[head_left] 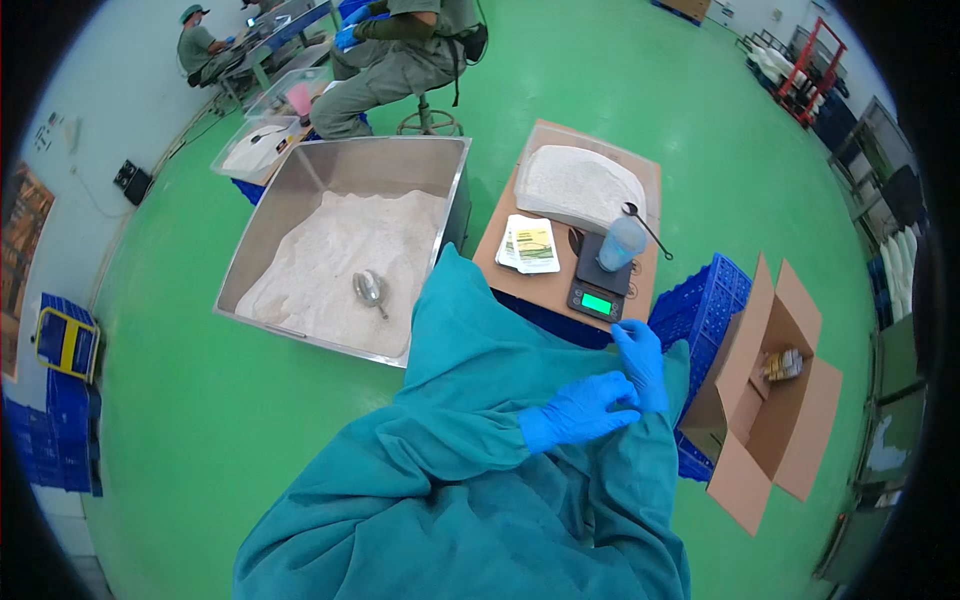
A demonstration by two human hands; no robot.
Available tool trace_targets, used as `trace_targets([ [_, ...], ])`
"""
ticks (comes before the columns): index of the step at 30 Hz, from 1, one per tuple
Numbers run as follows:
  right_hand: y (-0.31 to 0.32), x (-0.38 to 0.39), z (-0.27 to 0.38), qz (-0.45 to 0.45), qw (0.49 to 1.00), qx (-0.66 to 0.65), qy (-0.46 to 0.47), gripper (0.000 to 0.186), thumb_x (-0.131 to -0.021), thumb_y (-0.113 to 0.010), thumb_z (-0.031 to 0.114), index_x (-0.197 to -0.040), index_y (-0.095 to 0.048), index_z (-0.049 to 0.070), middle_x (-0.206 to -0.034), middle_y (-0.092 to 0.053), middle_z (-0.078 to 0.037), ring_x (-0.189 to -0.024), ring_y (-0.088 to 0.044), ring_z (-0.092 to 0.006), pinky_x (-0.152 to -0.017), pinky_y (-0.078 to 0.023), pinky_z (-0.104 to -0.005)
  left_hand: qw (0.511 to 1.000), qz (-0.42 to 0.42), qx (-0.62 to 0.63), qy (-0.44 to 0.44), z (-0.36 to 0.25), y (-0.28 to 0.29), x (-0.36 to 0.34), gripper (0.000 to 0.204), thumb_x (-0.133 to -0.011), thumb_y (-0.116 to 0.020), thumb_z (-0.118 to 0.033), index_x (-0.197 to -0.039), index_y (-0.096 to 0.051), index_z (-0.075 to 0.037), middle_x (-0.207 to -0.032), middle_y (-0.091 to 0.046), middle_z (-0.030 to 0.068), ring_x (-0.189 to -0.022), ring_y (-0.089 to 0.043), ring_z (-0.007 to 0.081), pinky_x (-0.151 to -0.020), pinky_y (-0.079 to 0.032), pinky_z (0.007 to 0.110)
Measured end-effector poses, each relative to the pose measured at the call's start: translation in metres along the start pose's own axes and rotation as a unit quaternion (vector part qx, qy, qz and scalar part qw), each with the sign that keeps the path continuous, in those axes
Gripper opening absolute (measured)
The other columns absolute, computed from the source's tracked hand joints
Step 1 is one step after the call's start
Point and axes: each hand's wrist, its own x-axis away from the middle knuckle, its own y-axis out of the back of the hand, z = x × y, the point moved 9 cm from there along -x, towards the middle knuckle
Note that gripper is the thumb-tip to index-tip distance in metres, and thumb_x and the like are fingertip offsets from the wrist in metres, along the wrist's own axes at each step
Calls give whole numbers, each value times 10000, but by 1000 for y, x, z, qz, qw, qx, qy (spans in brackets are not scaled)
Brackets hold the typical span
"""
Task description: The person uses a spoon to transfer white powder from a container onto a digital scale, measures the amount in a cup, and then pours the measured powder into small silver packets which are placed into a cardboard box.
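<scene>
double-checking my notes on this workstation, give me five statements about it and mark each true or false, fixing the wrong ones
1. The blue-gloved left hand is at the cuff of the blue-gloved right hand. True.
2. A shiny metal scoop lies on the pale powdery material in the rectangular metal tub. True.
3. The translucent blue plastic cup stands inside the tub. False: the cup stands on the dark rectangular digital scale.
4. The scale's small rectangular display is lit green. True.
5. The brown cardboard box is closed. False: its flaps stand open.
</scene>
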Motion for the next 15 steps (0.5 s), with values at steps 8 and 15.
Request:
trace_targets([
  [8, 69, -14, -92, -146, 957, -202, -152, 318, -889, -636, 241, -648, -503, 82, -591, -483, 8, -595, -485, -85, -520, -373, -260, 929, -350, 63, 106, 96, 207, 13, 305, -888, -638, -210, -1090, -517, -16, -731, -588, 41, -696, -607, 140, -623, -485, 287],
  [15, 74, -129, -62, -195, 938, -277, -71, 240, -888, -627, 246, -754, -589, 51, -663, -538, -16, -631, -495, -88, -599, -386, -250, 905, -400, 81, 120, 185, 298, -96, 338, -882, -669, -258, -673, -529, -33, -593, -477, -13, -582, -417, 65, -519, -376, 286],
])
